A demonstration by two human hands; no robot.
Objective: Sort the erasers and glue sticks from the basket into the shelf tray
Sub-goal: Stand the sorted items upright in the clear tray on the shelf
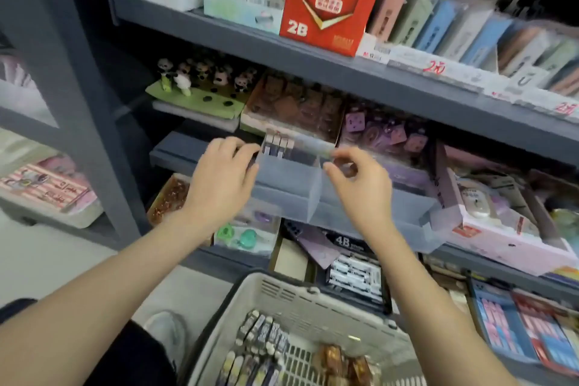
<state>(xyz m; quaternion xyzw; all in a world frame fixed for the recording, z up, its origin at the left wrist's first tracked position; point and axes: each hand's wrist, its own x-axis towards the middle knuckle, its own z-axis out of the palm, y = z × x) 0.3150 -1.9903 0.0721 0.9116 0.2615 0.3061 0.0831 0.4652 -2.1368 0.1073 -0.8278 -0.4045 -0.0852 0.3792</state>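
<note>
Faced a grey shelf [313,70] packed with stationery. Found a pale slotted basket [250,288] low and close, holding rows of small wrapped erasers [260,338] and some brown packets [338,360] beside them; could not pick out glue sticks for certain. Spotted a frosted clear tray [288,185] with dividers on the middle level, jutting past the shelf edge. Noted the left hand [219,178] gripping the tray, fingers curled over its left wall. Noted the right hand [357,185] at the middle divider, thumb and forefinger drawn together; could not tell, through the blur, whether pinching the divider, a small item or nothing. Made out a short row of upright dark pieces [279,146] already in the tray's back left compartment, touching one another. Judged the wrapped erasers light, stiff and a little slick in their film; best taken across the short sides, several pressed together as a block. Judged the thin tray flexible and liable to tip, so worth steadying at a wall.
</note>
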